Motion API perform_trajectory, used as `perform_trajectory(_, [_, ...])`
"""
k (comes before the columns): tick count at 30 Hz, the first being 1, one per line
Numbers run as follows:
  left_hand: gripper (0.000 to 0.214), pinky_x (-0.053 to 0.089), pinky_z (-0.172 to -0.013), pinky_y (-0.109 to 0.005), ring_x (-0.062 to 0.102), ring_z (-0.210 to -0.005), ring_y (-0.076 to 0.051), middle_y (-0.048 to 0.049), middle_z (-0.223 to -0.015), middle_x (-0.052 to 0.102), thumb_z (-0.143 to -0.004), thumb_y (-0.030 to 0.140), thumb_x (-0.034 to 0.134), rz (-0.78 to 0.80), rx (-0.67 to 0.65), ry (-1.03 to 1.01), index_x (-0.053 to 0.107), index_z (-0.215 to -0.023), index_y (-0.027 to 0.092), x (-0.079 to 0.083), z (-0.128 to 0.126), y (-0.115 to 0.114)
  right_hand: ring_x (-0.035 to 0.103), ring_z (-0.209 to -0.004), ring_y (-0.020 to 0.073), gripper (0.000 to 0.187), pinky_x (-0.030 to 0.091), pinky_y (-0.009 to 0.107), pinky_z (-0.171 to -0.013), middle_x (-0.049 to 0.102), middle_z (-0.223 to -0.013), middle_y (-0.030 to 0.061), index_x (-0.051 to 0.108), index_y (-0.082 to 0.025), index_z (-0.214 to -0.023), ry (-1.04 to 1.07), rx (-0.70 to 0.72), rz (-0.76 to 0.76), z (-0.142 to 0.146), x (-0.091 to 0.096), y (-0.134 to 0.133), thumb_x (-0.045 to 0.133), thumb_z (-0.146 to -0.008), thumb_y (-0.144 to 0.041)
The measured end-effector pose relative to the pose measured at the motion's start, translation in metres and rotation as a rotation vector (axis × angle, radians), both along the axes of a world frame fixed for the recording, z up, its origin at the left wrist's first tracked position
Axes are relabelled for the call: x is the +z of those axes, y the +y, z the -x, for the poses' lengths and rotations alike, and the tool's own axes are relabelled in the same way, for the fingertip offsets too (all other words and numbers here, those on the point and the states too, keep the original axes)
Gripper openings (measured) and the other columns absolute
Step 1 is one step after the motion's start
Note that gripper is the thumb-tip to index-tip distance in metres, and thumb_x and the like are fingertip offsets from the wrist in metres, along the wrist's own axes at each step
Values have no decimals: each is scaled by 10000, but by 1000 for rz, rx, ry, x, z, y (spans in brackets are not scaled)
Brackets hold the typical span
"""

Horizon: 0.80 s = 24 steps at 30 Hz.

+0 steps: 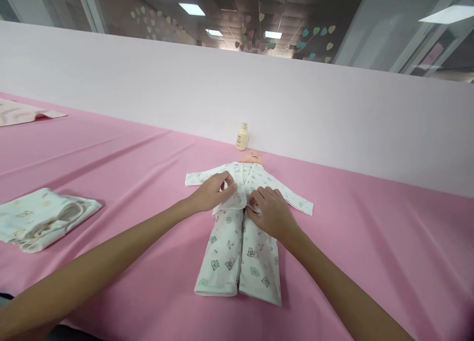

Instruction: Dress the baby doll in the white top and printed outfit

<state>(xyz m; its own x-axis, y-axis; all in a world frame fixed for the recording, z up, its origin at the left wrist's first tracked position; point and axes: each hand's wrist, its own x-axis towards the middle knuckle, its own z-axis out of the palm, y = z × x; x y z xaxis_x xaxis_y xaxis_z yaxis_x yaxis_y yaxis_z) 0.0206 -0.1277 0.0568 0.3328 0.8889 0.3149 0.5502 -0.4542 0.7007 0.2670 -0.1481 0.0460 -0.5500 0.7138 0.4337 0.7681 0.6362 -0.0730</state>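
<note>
A white baby top (pixel 270 178) with small animal prints lies with its sleeves spread, its front panels meeting at the middle. Matching baby pants (pixel 227 252) lie below it, legs straight towards me. At the neck opening shows a peach-coloured rounded thing (pixel 252 156), perhaps a doll's head. My left hand (pixel 214 190) is closed in a pinch at the top's front, over the chest. Beside it, my right hand (pixel 272 210) has its fingers curled on the top's lower front edge, just above the pants' waist. Both hands partly cover the front of the top.
A cream pump bottle (pixel 242 137) stands behind the clothes, near the white wall (pixel 333 113). A folded printed cloth (pixel 48 215) lies at the left on the pink sheet (pixel 370 262). Farther back on that side is a pale pink cloth (pixel 25 112). Windows run above the wall.
</note>
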Motion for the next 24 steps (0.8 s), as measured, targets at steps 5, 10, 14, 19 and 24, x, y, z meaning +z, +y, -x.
perform_trajectory(5, [288,463,-698,-352,647,-814,-227,-27,-895,707,-985,528,570,78,33,68,569,-997,240,5,-31,24,534,-707,192,159,391,340,-706,611,-793,19,490,-238,-921,225,-103,51,-14,12,-4,455,-1063,-300])
perform_trajectory(10, [258,475,-658,-336,684,-797,-230,-14,-866,722,-908,447,632,166,63,116,607,-1062,242,8,-35,31,555,-783,200,192,412,342,-762,628,-835,32,528,-236,-891,216,8,124,-27,15,-12,491,-1052,-334])
perform_trajectory(14, [284,493,-627,-330,700,-792,-234,-41,-931,745,-862,463,669,281,-19,65,670,-1045,245,13,-25,37,580,-816,193,251,419,374,-878,683,-867,22,600,-234,-890,117,152,235,-23,15,-4,526,-1069,-393])
perform_trajectory(19, [268,484,-612,-368,671,-697,-255,-61,-786,703,-758,479,757,311,-68,15,731,-888,247,17,-15,54,567,-693,161,398,406,310,-673,668,-782,-10,521,-239,-832,306,-106,355,-3,27,26,504,-1063,-563])
perform_trajectory(24, [213,497,-662,-375,675,-720,-268,-59,-777,712,-717,441,761,313,-45,110,753,-829,260,21,-9,66,582,-679,167,357,396,295,-597,664,-770,-10,508,-248,-819,250,-230,514,13,30,53,668,-936,-545])
